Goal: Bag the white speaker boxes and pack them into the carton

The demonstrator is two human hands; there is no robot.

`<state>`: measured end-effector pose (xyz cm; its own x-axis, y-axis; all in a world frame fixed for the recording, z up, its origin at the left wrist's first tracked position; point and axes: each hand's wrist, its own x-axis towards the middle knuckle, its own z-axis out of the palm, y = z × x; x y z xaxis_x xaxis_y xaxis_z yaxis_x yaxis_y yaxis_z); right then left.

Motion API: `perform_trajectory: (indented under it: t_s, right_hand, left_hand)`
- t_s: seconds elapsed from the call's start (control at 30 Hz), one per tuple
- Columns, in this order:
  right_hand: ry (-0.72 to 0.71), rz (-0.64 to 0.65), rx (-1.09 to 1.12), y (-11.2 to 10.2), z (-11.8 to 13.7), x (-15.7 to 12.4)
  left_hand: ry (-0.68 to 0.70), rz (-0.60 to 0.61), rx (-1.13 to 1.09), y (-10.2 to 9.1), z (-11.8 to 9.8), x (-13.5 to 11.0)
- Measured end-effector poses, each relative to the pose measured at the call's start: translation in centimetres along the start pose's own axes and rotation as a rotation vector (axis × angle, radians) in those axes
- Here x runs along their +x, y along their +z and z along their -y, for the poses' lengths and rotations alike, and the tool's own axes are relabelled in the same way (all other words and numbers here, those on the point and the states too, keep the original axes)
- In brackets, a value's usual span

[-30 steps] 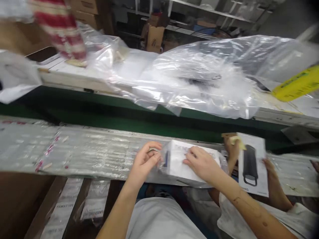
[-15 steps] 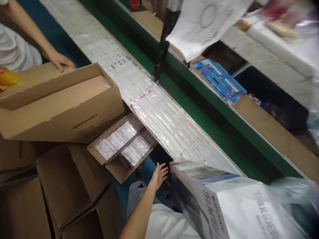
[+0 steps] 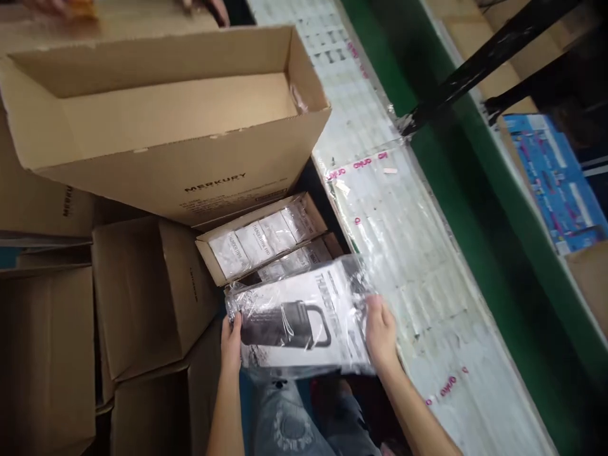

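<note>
Between my two hands is a white printed box [image 3: 275, 354] wrapped in clear plastic, with a dark handled cylinder pictured on its face. My left hand [image 3: 232, 342] grips its left end, and my right hand [image 3: 380, 329] is closed on the plastic at its right end. Just beyond it lies a narrow open carton [image 3: 221, 278] with several small white boxes [image 3: 256, 242] in a row. A second narrow carton beside it holds more white boxes [image 3: 297, 261], partly covered by the wrapped box.
A large open carton marked MERKURY [image 3: 213, 158] stands beyond the narrow ones. Open brown cartons [image 3: 142, 304] are stacked at left. To the right run a plastic-covered ledge [image 3: 408, 253], a green belt [image 3: 456, 190] and a black post [image 3: 475, 69]. Another person's hand [image 3: 216, 9] is at the top.
The wrapped box has come from the lower right to in front of me. My left hand, open and bare before, now holds it with the right. The view has shifted.
</note>
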<state>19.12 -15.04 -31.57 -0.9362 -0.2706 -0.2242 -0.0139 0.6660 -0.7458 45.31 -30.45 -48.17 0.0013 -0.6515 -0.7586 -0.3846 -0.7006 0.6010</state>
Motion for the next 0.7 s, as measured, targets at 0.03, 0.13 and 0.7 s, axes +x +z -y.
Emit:
perform_trajectory:
  t_s: [0.03, 0.13, 0.7]
  right_hand:
    - [0.006, 0.056, 0.044, 2.5, -1.1, 2.0]
    - [0.022, 0.184, 0.085, 7.3, -4.5, 7.3]
    - [-0.143, 0.209, -0.186, 11.7, -10.8, 7.1]
  left_hand:
    - [-0.001, -0.049, 0.039, 0.2, 0.5, 1.2]
    - [-0.028, -0.136, 0.144, 1.3, 1.2, 3.5]
    - [-0.065, -0.277, 0.189, 7.4, 8.4, 8.7]
